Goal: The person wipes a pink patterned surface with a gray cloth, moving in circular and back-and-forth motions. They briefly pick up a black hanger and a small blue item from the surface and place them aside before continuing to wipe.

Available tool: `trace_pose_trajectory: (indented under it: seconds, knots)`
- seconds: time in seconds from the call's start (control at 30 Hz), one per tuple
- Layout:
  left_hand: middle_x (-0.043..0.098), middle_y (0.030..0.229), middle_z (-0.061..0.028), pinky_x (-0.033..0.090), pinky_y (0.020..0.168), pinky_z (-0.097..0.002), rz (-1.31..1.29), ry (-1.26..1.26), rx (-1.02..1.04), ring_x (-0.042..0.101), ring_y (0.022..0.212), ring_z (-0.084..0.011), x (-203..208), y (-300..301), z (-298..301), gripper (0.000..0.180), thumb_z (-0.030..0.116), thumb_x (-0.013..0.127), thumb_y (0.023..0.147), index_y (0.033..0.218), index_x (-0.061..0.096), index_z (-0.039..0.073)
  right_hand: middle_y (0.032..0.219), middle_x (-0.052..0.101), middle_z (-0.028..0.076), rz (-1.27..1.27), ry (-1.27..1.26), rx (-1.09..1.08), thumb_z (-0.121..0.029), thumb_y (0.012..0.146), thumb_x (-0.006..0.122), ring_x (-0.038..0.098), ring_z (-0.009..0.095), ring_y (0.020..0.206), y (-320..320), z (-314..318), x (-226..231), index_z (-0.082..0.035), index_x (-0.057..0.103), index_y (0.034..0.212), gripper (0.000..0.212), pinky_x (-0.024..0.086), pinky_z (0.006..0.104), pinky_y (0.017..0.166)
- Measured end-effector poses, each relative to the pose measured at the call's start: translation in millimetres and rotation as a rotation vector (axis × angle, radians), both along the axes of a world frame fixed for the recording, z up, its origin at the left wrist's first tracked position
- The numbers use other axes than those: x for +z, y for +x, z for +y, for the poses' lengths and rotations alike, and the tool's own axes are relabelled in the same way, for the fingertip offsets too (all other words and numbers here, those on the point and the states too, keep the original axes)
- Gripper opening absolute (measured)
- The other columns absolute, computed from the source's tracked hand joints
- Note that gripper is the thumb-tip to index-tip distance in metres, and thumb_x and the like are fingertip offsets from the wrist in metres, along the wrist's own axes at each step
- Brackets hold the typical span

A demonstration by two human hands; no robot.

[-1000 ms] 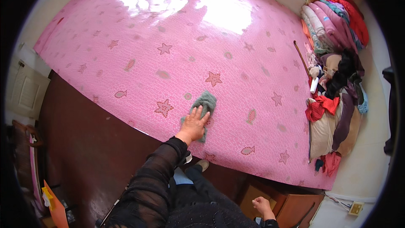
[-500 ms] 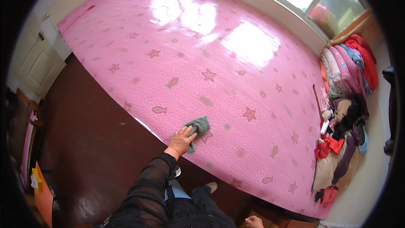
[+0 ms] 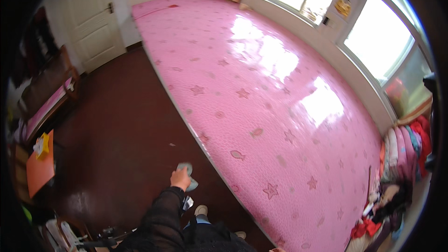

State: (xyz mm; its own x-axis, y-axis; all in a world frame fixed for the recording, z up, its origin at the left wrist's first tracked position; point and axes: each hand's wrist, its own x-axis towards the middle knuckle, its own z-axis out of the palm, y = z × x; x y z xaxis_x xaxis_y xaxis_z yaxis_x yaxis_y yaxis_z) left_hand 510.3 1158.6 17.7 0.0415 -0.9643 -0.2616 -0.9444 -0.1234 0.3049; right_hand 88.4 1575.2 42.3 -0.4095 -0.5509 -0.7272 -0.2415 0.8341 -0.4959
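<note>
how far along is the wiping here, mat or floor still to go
The pink mat gleams under the windows, which hints it has been wiped, though gloss alone can't prove it. In hand: the left hand presses a greenish cloth on the dark red floor beside the mat's edge. Most of that floor lies beyond the cloth, and a small speck shows on it. The right hand is barely in view.

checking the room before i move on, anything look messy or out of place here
Mostly tidy. The pink mat lies flat. What stands out is the heap of clothes and bedding piled loosely against the wall under the window, and a small pale speck on the dark floor just beyond the left hand, which holds a greenish cloth.
</note>
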Motion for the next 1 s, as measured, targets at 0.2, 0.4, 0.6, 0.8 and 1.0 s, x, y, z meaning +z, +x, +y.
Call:
trace_pose_trajectory:
  seconds: [0.2,0.4,0.6,0.8,1.0]
  knots:
    - [0.061,0.113,-0.0157,0.047,0.09,-0.041,-0.057,0.552,0.342,0.057,0.107,-0.0327,-12,95,117,0.036,0.022,0.063,0.074,0.108,0.064,0.01,0.084,0.066,0.016,0.074,-0.024,0.406,-0.029,0.083,0.064,0.062,0.019,0.072,-58,-56,-21,0.003,0.063,0.096,0.034,0.05,0.036,0.064]
    - [0.057,0.119,-0.0194,0.045,0.091,-0.0409,0.045,0.65,0.536,0.056,0.109,-0.0334,-14,94,227,0.036,0.022,0.057,0.078,0.107,0.064,0.003,0.086,0.066,0.018,0.149,0.014,0.744,-0.035,0.084,0.059,0.063,0.024,0.075,-137,-126,-60,0.002,0.065,0.094,0.039,0.049,0.039,0.069]
    - [0.058,0.116,-0.0202,0.044,0.092,-0.0424,0.171,0.544,0.562,0.054,0.109,-0.0345,-13,54,275,0.036,0.019,0.054,0.078,0.11,0.061,0.003,0.068,0.063,0.012,-0.072,-0.036,0.667,-0.035,0.085,0.057,0.059,0.017,0.057,-143,-208,-92,0.001,0.065,0.085,0.037,0.048,0.035,0.052]
    - [0.058,0.115,-0.0197,0.044,0.092,-0.0421,0.183,0.521,0.581,0.054,0.109,-0.0349,-12,32,288,0.035,0.019,0.054,0.078,0.109,0.062,0.005,0.069,0.065,0.008,0.084,-0.144,0.814,-0.023,0.08,0.068,0.064,0.014,0.06,-113,-221,-40,0.0,0.064,0.085,0.024,0.051,0.0285,0.057]
    - [0.06,0.111,-0.0199,0.045,0.089,-0.0425,0.106,0.467,0.44,0.056,0.105,-0.0351,-9,17,264,0.033,0.018,0.055,0.078,0.106,0.062,0.003,0.067,0.067,0.009,0.052,-0.039,0.578,-0.025,0.079,0.067,0.065,0.016,0.058,-160,-154,-50,0.002,0.065,0.085,0.028,0.052,0.0301,0.057]
